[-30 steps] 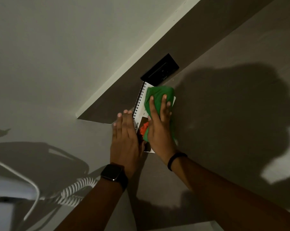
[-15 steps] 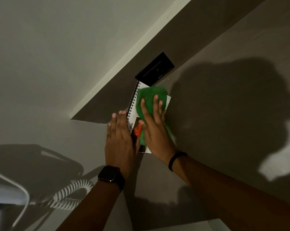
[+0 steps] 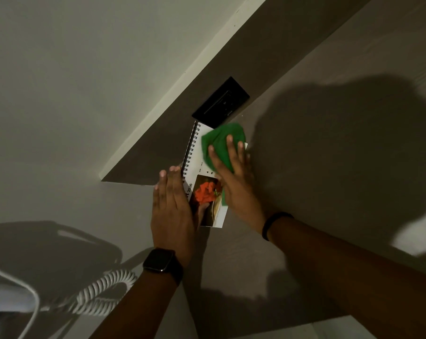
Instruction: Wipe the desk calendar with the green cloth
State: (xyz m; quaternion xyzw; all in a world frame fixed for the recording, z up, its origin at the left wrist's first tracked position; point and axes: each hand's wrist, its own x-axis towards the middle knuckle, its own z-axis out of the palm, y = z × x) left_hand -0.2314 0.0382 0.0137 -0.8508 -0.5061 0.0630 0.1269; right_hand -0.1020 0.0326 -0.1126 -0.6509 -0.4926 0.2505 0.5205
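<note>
Since a moment ago, the right hand [image 3: 234, 177] has slid the cloth [image 3: 221, 143] toward 12 o'clock, up the calendar [image 3: 194, 165], uncovering the flower photo. Its fingers lie flat on the cloth, pressing, not pinching. The left hand [image 3: 172, 211], open and flat, steadies the calendar's 9 o'clock edge. Pushing too hard could slide the calendar into the black plate [image 3: 220, 102] just beyond. A coiled cord [image 3: 104, 292] lies at 7 o'clock, well apart.

R hand [image 3: 234, 182] presses green cloth [image 3: 223, 143] on calendar [image 3: 197, 165].

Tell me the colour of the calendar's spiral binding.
Black, on the calendar's left edge; head view.
</note>
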